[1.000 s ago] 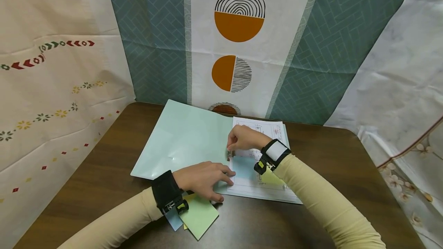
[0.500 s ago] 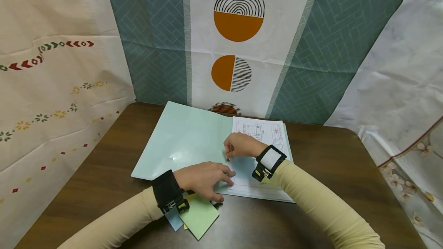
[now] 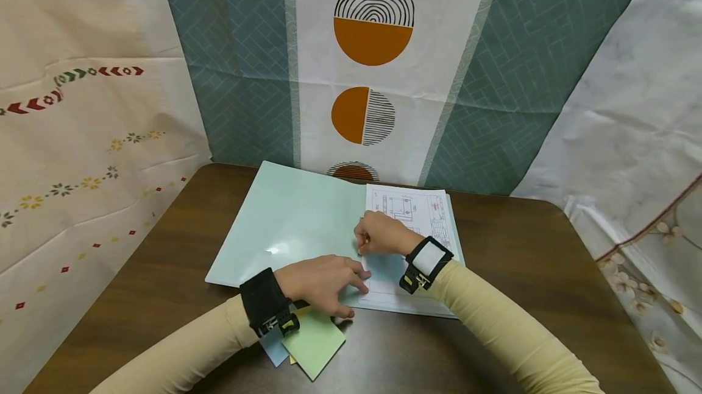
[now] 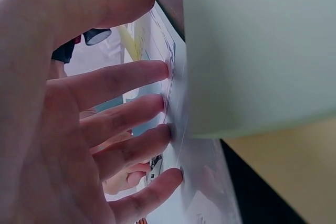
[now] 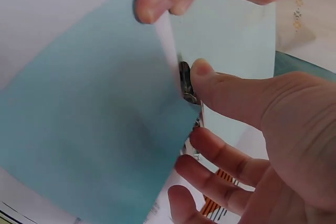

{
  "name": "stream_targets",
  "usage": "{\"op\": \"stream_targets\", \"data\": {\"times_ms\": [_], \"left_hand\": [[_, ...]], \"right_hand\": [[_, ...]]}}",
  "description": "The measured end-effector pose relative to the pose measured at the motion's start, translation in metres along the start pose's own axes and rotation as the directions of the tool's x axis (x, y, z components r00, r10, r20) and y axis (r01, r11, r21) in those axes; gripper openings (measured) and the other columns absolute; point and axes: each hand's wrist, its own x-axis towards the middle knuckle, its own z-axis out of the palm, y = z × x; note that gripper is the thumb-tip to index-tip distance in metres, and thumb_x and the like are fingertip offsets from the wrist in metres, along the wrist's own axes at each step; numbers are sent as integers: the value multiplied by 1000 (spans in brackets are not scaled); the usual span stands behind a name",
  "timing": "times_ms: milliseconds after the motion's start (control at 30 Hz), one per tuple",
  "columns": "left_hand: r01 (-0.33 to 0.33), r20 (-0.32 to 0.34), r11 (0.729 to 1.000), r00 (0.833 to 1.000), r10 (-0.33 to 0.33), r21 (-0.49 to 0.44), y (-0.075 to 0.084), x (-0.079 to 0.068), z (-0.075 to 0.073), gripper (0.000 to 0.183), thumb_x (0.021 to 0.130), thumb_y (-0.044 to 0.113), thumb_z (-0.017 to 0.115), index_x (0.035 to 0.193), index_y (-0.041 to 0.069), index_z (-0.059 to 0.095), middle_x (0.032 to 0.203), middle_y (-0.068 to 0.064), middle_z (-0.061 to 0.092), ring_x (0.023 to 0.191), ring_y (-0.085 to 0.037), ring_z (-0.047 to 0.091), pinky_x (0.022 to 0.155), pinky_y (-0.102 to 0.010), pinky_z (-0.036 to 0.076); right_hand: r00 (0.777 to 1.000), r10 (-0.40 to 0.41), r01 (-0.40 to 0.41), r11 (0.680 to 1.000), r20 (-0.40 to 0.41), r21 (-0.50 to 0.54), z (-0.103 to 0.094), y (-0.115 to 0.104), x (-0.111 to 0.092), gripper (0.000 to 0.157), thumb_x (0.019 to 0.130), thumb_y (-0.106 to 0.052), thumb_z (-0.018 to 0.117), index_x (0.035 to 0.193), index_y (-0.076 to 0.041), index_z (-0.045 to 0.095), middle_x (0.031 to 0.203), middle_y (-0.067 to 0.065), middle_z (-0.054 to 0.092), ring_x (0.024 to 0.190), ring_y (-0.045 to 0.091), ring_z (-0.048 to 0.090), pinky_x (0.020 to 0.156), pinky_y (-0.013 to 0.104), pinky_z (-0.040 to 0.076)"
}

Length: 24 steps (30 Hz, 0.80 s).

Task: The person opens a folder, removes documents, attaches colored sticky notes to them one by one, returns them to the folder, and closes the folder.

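A pale green file folder [image 3: 296,217] lies spread open on the table, with printed drawing sheets [image 3: 433,217] on its right side. A blue note [image 5: 105,114] sits on the sheets. My right hand [image 3: 384,232] is at their left edge by the fold. In the right wrist view, its thumb presses a dark metal fastener [image 5: 185,80], with curled fingertips close by on the other side. My left hand [image 3: 323,284] spreads its fingers, whose tips rest on the lower left corner of the sheets. The fastener is hidden behind the right hand in the head view.
Green sticky notes [image 3: 315,345] lie partly under the left wrist, with a blue pad [image 3: 274,348] and a yellow edge beneath. The brown table [image 3: 521,272] extends on both sides. Patterned cloths [image 3: 373,71] hang behind it.
My right hand has shifted slightly toward me along the sheets' left edge and then nearly stopped. Its wrist now hides the yellow note seen on the sheets earlier. My left hand stays put.
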Motion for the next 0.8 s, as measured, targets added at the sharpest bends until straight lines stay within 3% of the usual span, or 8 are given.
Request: {"op": "stream_targets", "data": {"times_ms": [133,300,400,467,567,700,800], "left_hand": [[-1,-3,1000,1000,1,-4,0,0,0,43,97,38,85,134,17,84,159,-6,70,146,-26,69,121,-36,56],[-1,-2,1000,1000,1,-6,1,1,-1,44,96,38,85,134,17,84,158,-6,71,144,-26,70,118,-35,58],[-2,-1,1000,1000,2,-7,1,1,0,44,96,39,85,134,16,84,158,-6,71,143,-26,71,117,-35,58],[-3,-2,1000,1000,3,-7,0,1,0,44,96,39,85,134,16,84,157,-6,71,143,-26,71,118,-35,58],[-3,-4,1000,1000,3,-8,0,1,1,44,96,39,85,134,17,84,157,-6,71,144,-25,70,119,-35,57],[1,-2,1000,1000,-1,-14,1,1,0,44,96,38,85,134,16,84,157,-7,71,144,-26,71,120,-36,57],[4,-2,1000,1000,-4,-23,1,1,-1,44,96,38,85,134,16,84,157,-7,72,144,-26,71,120,-37,57]], "right_hand": [[999,-4,2,998,-31,-56,8,4,0,29,90,-33,97,72,-34,73,88,-10,68,90,11,56,73,30,48],[998,-8,0,993,-65,-122,13,7,-2,33,88,-37,98,71,-39,69,90,-13,64,90,10,55,75,30,47],[997,-22,14,994,-77,-110,12,4,-5,32,88,-36,97,71,-39,70,90,-11,64,90,11,55,75,30,46],[997,-13,7,996,-74,-86,3,-8,-10,31,89,-32,96,71,-35,71,92,-7,65,90,13,55,75,30,46],[998,53,-54,997,-24,-50,-22,-42,-22,26,91,-23,95,74,-25,76,99,3,68,93,20,59,77,36,51],[998,64,-66,995,-23,-73,-24,-45,-24,24,92,-29,95,76,-24,77,104,3,69,97,21,59,79,37,52],[997,47,-52,996,-61,-75,-3,-20,-15,27,90,-33,96,74,-30,75,102,-2,66,93,16,55,76,32,46]]}}
